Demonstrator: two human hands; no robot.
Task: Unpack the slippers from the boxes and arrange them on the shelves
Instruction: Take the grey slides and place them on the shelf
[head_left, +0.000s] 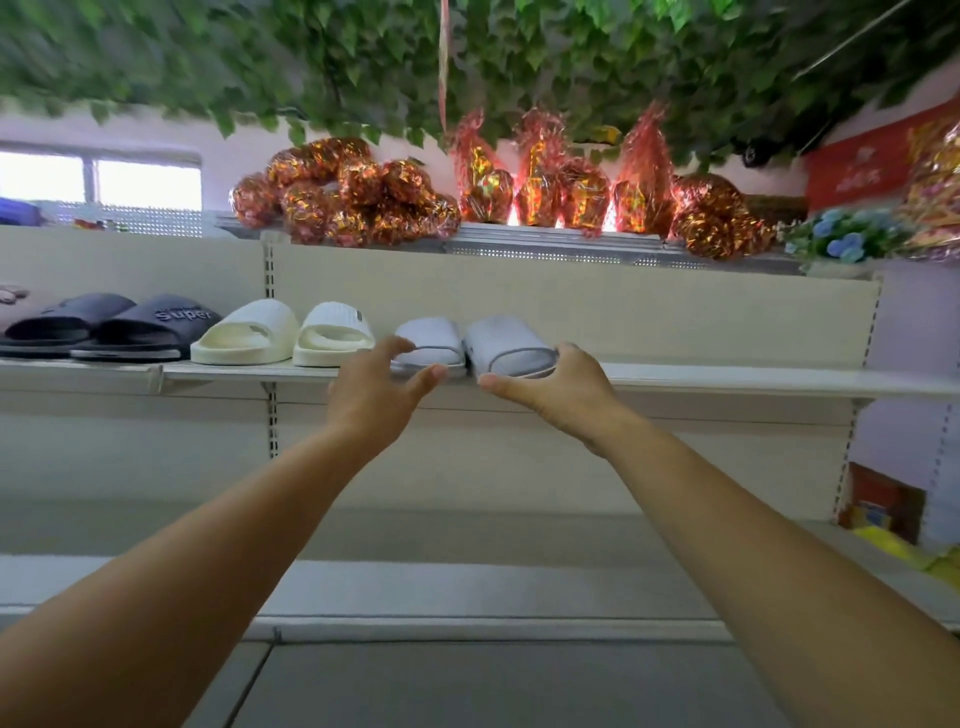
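A: Entry, middle shelf (727, 382), reading from the frame's left. What stands there?

B: Far left, a dark pair of slippers (104, 327), toes to the back wall. Just beside it, a cream pair (285, 335), same heading. Right of centre, the left pale slipper (431, 340) and the right pale slipper (509, 345), side by side at the shelf's front edge, close to touching.

A: Hands?

B: Both arms reach up from the bottom of the frame. The left hand (374, 389) is at the left pale slipper: thumb against the front edge of the sole, fingers curved round its left side, so the slipper is pinched between them. The right hand (561, 389) grips the right pale slipper: thumb under the sole's front edge, fingers wrapped over its right side.

A: Attitude of the two?

B: The left one sits flat on the shelf. The right one is slightly skewed; whether its sole is fully down, I cannot tell.

A: Surroundings?

B: Upper left, a bright window (104, 182). On the top shelf, foil-wrapped bundles (353, 197) across the centre, blue flowers (841, 239) at right. Green leaves (571, 62) hang overhead.
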